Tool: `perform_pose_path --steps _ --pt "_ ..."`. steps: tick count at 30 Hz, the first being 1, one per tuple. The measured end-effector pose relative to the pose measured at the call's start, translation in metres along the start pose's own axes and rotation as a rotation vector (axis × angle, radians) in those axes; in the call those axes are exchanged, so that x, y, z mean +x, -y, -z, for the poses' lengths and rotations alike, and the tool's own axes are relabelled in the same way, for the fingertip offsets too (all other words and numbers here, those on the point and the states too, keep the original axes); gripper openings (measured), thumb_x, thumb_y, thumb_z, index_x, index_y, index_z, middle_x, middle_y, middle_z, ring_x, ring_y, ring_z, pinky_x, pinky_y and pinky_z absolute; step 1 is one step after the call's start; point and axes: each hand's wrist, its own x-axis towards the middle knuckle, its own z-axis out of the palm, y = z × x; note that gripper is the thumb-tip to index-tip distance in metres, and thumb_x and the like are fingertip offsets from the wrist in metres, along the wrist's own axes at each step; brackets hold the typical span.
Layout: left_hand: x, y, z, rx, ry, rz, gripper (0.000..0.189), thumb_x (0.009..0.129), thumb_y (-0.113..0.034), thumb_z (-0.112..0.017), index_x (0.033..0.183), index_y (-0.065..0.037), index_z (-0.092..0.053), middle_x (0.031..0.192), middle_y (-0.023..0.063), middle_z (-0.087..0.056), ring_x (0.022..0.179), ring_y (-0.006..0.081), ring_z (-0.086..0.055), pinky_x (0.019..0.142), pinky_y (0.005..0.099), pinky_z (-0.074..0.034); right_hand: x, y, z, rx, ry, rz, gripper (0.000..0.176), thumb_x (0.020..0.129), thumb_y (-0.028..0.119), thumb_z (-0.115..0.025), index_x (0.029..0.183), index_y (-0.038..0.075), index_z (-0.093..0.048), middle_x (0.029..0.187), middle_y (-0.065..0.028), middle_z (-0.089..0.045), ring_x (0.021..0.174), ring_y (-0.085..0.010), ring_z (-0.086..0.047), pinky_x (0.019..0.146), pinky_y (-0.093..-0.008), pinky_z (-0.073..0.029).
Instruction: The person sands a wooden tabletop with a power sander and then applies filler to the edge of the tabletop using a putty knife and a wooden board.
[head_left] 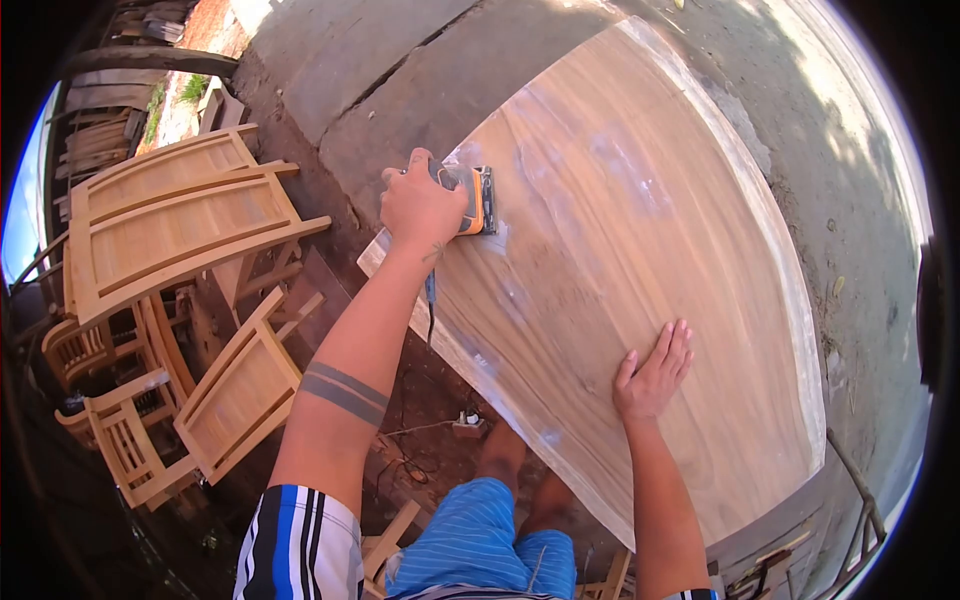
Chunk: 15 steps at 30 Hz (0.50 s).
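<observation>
A wide wooden board [600,230] with pale, dusty edges lies in front of me, whitish patches on its surface. My left hand [425,200] is wrapped round an orange and black power sander [476,203], which sits at the board's left edge; a cord hangs below it. Flat on the lower right part of the board rests my right hand [655,372], fingers stretched out and holding nothing.
Wooden panel frames [180,225] and chairs [130,430] stand at the left. A socket box [468,425] with wires lies on the ground by my legs. Concrete ground [400,80] extends beyond the board. Metal bars [858,490] are at the lower right.
</observation>
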Motion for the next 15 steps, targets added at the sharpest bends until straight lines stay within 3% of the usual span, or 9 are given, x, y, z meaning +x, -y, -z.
perform_pose_path --steps 5,10,13,15 --pt "-0.106 0.033 -0.008 -0.034 0.005 -0.269 0.054 0.07 -0.025 -0.079 0.119 -0.014 -0.059 0.11 0.0208 -0.055 0.1 0.0401 -0.061 0.083 0.0479 -0.052 0.0 0.001 0.002 0.019 -0.009 -0.01 0.07 0.089 0.028 -0.051 0.15 -0.001 -0.031 0.159 -0.0189 -0.027 0.149 -0.0355 -0.022 0.12 -0.0526 -0.015" --pt "-0.188 0.043 -0.007 -0.013 0.168 -0.596 0.056 0.067 -0.022 -0.081 0.118 -0.014 -0.06 0.111 0.0186 -0.051 0.103 0.0407 -0.055 0.078 0.0487 -0.053 0.001 0.0 0.0 0.001 -0.006 -0.016 0.071 0.088 0.028 -0.052 0.15 -0.001 -0.033 0.159 -0.0187 -0.028 0.149 -0.0353 -0.022 0.12 -0.0525 -0.015" --pt "-0.154 0.029 -0.009 0.016 0.146 -0.537 0.054 0.069 -0.023 -0.079 0.119 -0.014 -0.059 0.112 0.0183 -0.052 0.103 0.0407 -0.056 0.077 0.048 -0.053 0.0 0.0 0.0 0.007 -0.001 -0.017 0.071 0.088 0.029 -0.051 0.15 -0.001 -0.032 0.159 -0.0189 -0.028 0.149 -0.0356 -0.022 0.12 -0.0527 -0.015" --pt "-0.111 0.014 -0.008 -0.021 0.123 -0.39 0.052 0.071 -0.025 -0.079 0.119 -0.016 -0.059 0.111 0.0192 -0.053 0.103 0.0398 -0.058 0.078 0.048 -0.053 -0.001 -0.001 -0.001 0.003 0.002 -0.012 0.071 0.088 0.029 -0.051 0.15 -0.001 -0.032 0.159 -0.0191 -0.028 0.149 -0.0357 -0.022 0.12 -0.0528 -0.015"
